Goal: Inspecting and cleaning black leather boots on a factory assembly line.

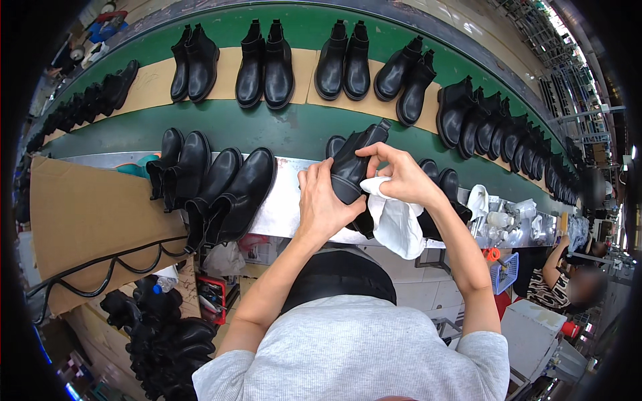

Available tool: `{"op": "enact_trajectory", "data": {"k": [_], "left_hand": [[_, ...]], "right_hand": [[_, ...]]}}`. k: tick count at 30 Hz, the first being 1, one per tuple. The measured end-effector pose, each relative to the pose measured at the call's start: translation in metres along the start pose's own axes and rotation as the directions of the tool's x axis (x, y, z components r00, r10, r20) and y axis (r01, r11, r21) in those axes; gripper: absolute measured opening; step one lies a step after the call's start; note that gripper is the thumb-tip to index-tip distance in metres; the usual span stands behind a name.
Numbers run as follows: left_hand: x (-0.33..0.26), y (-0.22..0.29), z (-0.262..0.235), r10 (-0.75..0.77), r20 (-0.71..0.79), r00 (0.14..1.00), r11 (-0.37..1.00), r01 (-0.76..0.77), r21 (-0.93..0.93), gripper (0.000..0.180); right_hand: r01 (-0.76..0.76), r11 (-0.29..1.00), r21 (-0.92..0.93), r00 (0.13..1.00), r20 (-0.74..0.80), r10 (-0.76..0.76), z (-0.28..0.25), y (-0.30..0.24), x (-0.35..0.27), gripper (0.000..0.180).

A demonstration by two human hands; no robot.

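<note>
A black ankle boot [349,166] is held up in front of me over the metal edge of the bench. My left hand [322,204] wraps round its lower end from the left, fingers along the side and thumb underneath. With my right hand [401,175] I pinch a white cloth [396,227] close against the boot's right side; the cloth's loose end hangs down. Part of another black boot [335,144] shows behind the held one. Just right of my right wrist stand more black boots [448,180], partly hidden by my forearm.
Boot pairs [265,67] line cardboard strips on the green conveyor [287,123]. Several boots [231,190] lean at the left, beside a cardboard sheet [100,220]. Plastic bottles [500,219] and another white cloth [478,202] lie right. A person [552,284] sits farther right; boots [174,341] fill the lower left.
</note>
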State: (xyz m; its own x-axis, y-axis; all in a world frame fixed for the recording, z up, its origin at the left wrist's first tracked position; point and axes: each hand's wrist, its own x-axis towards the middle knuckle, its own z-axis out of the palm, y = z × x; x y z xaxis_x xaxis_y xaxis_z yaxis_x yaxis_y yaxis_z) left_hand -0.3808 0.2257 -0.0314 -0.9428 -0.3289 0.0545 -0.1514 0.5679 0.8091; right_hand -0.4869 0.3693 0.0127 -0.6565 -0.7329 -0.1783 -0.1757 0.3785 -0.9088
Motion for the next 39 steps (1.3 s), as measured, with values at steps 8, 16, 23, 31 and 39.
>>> {"op": "enact_trajectory", "data": {"k": [8, 16, 23, 31, 39], "left_hand": [[-0.001, 0.002, 0.002, 0.01, -0.018, 1.0, 0.999, -0.009, 0.034, 0.078], [0.004, 0.0, -0.003, 0.015, -0.032, 0.999, 1.0, -0.014, 0.023, 0.075], [0.006, -0.001, -0.005, -0.042, -0.03, 0.999, 0.995, 0.045, 0.085, 0.073], [-0.002, 0.006, 0.005, -0.034, -0.047, 0.998, 0.992, 0.039, 0.12, 0.071], [-0.003, -0.001, 0.0, -0.186, 0.002, 0.983, 0.977, 0.185, -0.109, 0.071]], "right_hand": [[-0.012, 0.973, -0.23, 0.976, -0.212, -0.038, 0.017, -0.006, 0.004, 0.036], [-0.339, 0.921, -0.195, 0.8, -0.574, 0.173, -0.017, 0.042, -0.032, 0.025], [-0.278, 0.81, -0.517, 0.868, -0.497, -0.019, -0.023, 0.138, -0.038, 0.036], [-0.959, 0.255, -0.125, 0.182, -0.96, 0.215, -0.181, 0.292, -0.18, 0.065], [-0.548, 0.832, 0.086, 0.119, -0.977, 0.179, -0.188, 0.352, -0.243, 0.016]]}}
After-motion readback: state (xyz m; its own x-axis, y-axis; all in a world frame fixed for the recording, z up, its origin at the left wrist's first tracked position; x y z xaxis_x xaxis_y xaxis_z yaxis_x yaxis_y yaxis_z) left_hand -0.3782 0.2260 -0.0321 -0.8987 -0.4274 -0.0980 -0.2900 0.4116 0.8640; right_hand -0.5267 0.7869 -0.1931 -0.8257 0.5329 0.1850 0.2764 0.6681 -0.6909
